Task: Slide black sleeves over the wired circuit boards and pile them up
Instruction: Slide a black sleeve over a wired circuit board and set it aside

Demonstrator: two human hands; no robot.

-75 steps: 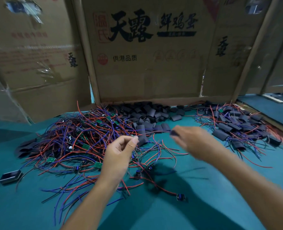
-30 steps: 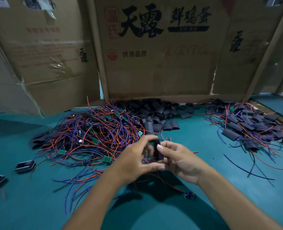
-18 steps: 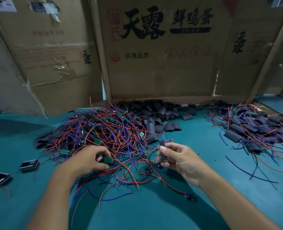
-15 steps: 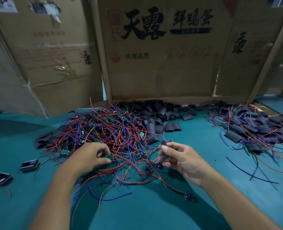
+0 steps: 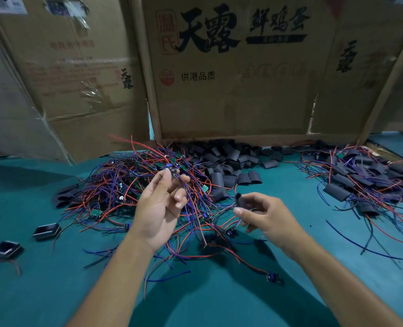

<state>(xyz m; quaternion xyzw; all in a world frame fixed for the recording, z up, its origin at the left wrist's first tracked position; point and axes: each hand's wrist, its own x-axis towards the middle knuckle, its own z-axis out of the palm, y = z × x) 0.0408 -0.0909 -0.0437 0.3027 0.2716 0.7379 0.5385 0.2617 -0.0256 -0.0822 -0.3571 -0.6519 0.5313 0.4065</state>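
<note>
The person is working at the pairing step: a bare board is being lifted clear of the tangle so that a sleeve can go over it. The left hand (image 5: 159,206) is pinching a small wired circuit board (image 5: 172,171) between thumb and fingertips, raised above the heap, with its thin red and purple leads trailing down past the palm into the big loose tangle of red, purple and blue wired boards (image 5: 129,185) lying on the teal felt-covered table (image 5: 219,303). The right hand (image 5: 266,215) is holding a short black flattened tube sleeve (image 5: 239,199) upright between thumb and forefinger, its other fingers loosely curled; whether its mouth is opened enough I cannot tell. The two hands are near each other but apart, so nothing is threaded yet. The next move, I judge, calls for bringing board and sleeve end to end, squeezing the sleeve open, and feeding the board in edge-first with the wires kept trailing out behind. The board itself is looking small, dark and blurred. A supply of empty black sleeves (image 5: 231,161) is sitting at the foot of the brown printed cardboard wall (image 5: 231,90), and the pile of finished sleeved boards (image 5: 365,178) is growing well off to the right.
</note>
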